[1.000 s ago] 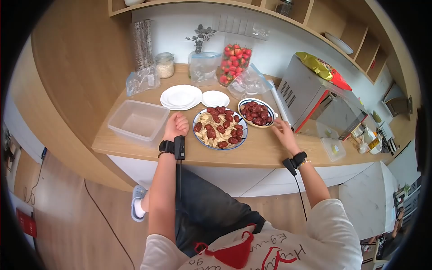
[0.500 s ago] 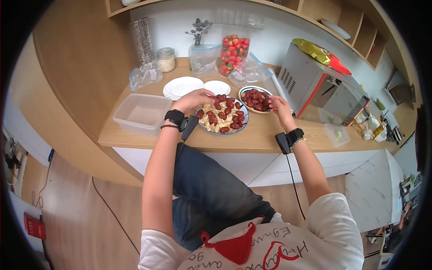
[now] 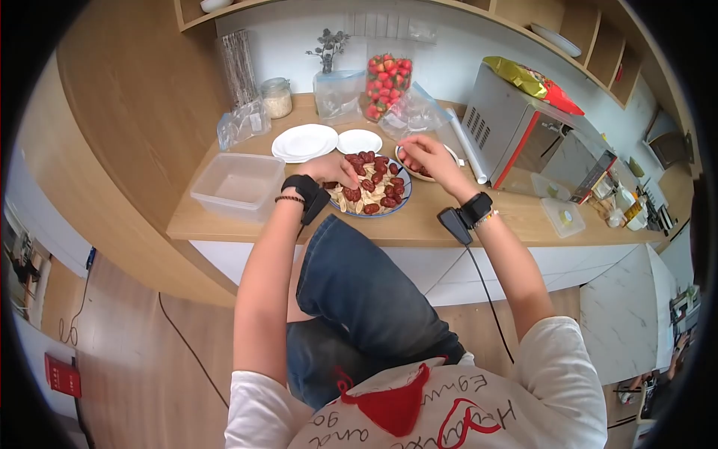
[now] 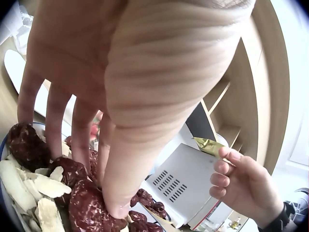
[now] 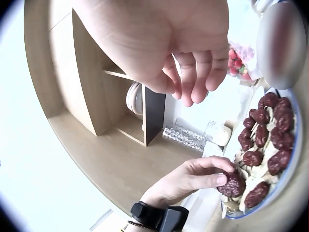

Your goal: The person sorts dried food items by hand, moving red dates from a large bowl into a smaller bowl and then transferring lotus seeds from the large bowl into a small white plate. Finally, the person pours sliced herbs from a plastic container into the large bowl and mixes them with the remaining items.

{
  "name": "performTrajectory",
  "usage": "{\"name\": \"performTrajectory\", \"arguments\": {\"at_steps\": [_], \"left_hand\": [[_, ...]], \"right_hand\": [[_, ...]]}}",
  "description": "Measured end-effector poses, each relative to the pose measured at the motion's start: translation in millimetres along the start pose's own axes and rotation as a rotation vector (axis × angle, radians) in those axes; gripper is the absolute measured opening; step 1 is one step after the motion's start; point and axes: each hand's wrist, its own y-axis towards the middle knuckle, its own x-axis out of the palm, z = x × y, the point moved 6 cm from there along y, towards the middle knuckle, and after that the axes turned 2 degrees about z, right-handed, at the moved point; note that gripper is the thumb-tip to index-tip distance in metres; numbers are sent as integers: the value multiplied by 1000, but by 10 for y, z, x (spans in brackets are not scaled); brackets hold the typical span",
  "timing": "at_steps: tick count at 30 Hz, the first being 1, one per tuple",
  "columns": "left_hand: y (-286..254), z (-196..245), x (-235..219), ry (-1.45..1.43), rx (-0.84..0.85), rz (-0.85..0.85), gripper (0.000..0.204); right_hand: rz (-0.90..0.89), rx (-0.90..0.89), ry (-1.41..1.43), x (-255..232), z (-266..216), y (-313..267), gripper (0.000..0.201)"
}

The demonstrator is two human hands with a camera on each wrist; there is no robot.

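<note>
At the left side of a blue-rimmed plate (image 3: 409,196) of pale slices (image 4: 50,217) and dark red dates, the left hand (image 3: 329,170) reaches down. Its thumb and fingers pinch a date (image 5: 232,185), as the right wrist view shows. In the left wrist view the fingers of this hand (image 4: 91,82) spread down among the dates. The right hand (image 3: 435,163) hovers over a smaller bowl of dates (image 3: 424,172), partly hiding it. Loosely curled fingers on the right hand (image 5: 164,38) show nothing held.
A clear plastic box (image 3: 235,187) stands left of the plate, white plates (image 3: 305,142) behind. Farther back are a jar (image 3: 276,101), plastic bags (image 3: 340,101) and a bag of strawberries (image 3: 388,82). A roll (image 3: 467,146) and a microwave (image 3: 497,123) stand at right.
The left hand has moved from beside the plate onto its dates and pinches one. The right hand has moved from the small bowl's right edge to above it, leftward.
</note>
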Motion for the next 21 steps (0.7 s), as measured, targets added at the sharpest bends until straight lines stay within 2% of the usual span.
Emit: {"name": "performTrajectory", "arguments": {"at_steps": [1,6,9,15,18,21], "left_hand": [[-19,11,4,-13,-29,-45,31],[36,-75,19,5,-92,-177,38],[39,-137,56,-46,-45,-141,38],[20,-70,31,-85,77,-29,27],[37,-71,22,-35,-38,-7,26],[30,-95,10,20,-60,79,27]], "right_hand": [[-16,-51,3,30,16,65,22],[-164,3,-149,377,104,136,25],[-260,-75,-281,583,240,220,30],[-206,-92,-386,807,353,222,32],[-139,-98,-455,885,378,223,35],[-93,-117,-458,936,359,217,39]]}}
